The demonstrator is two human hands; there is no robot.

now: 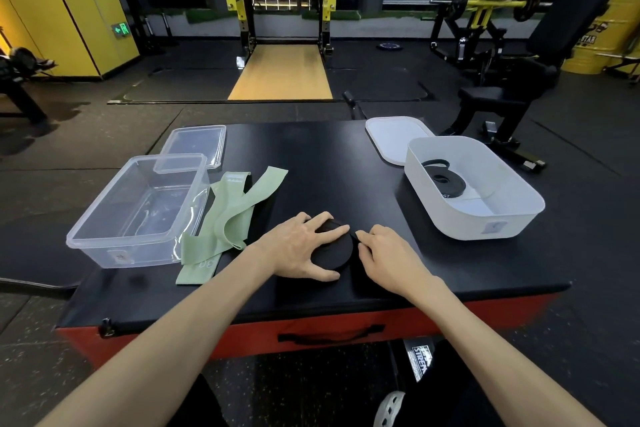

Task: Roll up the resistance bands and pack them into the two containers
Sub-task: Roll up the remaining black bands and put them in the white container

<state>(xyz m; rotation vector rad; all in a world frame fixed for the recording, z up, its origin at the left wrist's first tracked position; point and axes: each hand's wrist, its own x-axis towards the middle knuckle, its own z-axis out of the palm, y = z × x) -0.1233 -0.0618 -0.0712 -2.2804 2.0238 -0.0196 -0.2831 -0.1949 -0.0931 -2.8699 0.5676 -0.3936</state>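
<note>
Green band (235,215) reads "30"; yellow barrel (604,28) "STAR" (partly hidden).

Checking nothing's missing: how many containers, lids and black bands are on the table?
Containers: 2, clear container and white container.
Lids: 2, clear lid and white lid.
Black bands: 2, front black band and packed black band.
Total: 6
</note>
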